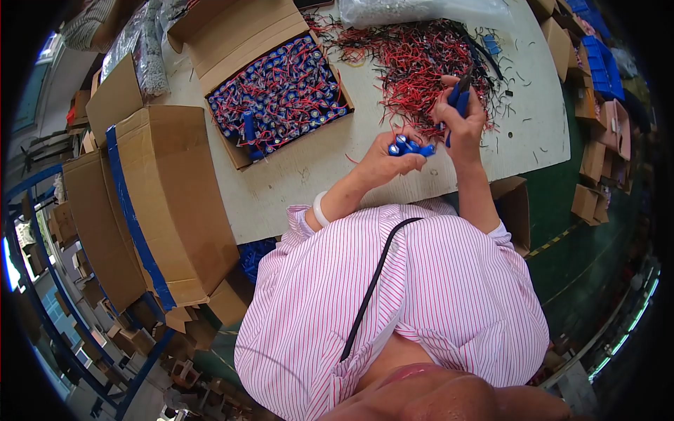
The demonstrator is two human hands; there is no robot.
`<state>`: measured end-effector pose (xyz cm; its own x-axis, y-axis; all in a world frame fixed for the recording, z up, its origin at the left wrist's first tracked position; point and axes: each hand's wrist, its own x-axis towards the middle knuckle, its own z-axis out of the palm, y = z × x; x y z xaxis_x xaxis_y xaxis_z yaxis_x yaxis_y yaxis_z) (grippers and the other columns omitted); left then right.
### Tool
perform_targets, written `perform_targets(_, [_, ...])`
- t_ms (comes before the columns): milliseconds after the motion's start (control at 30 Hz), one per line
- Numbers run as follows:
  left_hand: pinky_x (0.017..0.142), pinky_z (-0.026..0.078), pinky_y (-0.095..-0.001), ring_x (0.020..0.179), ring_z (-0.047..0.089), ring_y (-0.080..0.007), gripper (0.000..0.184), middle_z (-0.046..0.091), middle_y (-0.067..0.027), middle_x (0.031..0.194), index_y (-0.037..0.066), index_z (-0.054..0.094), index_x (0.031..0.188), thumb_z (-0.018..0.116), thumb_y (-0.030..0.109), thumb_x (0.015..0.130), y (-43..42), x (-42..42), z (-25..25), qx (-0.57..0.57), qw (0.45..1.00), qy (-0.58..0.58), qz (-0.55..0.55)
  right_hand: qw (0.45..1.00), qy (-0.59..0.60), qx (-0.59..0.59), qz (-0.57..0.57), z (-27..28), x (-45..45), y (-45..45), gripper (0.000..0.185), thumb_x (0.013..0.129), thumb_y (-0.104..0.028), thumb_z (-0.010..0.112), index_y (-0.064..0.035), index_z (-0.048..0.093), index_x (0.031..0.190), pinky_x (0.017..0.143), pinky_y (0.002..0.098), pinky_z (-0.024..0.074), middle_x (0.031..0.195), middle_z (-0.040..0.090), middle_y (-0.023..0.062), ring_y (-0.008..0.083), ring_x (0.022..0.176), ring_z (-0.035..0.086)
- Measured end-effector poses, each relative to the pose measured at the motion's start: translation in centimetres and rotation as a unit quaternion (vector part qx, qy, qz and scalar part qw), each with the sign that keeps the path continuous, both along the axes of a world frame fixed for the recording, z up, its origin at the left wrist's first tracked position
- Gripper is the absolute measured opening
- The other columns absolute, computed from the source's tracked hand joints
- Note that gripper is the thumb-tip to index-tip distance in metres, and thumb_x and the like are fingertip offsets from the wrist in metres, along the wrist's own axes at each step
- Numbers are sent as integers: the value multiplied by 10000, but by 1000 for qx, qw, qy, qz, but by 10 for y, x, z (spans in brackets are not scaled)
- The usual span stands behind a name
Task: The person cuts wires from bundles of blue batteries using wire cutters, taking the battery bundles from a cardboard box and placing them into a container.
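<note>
1. The left hand (pixel 390 160) is closed around a small cluster of blue, battery-like cylinders with pale metallic ends (pixel 413 148), above the tabletop (pixel 270 200) near its front edge. If the fingers loosen, a cylinder could slip out and roll off that edge.

2. The right hand (pixel 460 123) is wrapped around a hand tool with blue handles and a dark, pointed metal tip (pixel 460 97). The tip points away from the body; I cannot tell whether its jaws meet. A careless swing back toward the left hand could nick a finger or scratch a cylinder's blue wrap.

3. A loose heap of red and black thin wires (pixel 418 67) lies just beyond both hands, with short snippets scattered rightward. Strands could snag on the tool or cling to the cylinders.

4. Left of the heap, an open brown cardboard box (pixel 242 34) is packed with similar blue cylinders and tangled leads. Bare lead ends, if any, might touch metal and short; their condition is too small to tell.
</note>
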<state>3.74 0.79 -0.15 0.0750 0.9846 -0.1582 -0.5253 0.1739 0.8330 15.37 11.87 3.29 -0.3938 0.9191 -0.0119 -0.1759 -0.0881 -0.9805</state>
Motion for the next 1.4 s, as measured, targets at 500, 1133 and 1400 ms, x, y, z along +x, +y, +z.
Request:
perform_targets(500, [477,402,-206,631,586,-134,249,635,-100,820,18,545,994,637,100,778,4,-8,5,-32,979,-166,111,910,-269,286,132,18,24,-8,443,709,39,580,-26,507,1142,713,321,476,934,587,139,254,822,604])
perform_targets(1133, [508,384,-191,587,504,-68,224,630,-58,778,9,576,969,645,88,770,5,-5,1,-12,988,-11,152,756,-414,456,222,44,42,-5,484,637,25,580,-43,524,1113,681,382,414,859,534,118,288,792,527])
perform_targets(1400, [519,397,-190,597,515,-67,212,630,-47,775,18,581,978,635,79,782,6,-5,1,2,987,3,162,761,-414,448,221,43,41,-6,476,642,21,585,-37,524,1111,689,382,410,857,533,119,286,795,524])
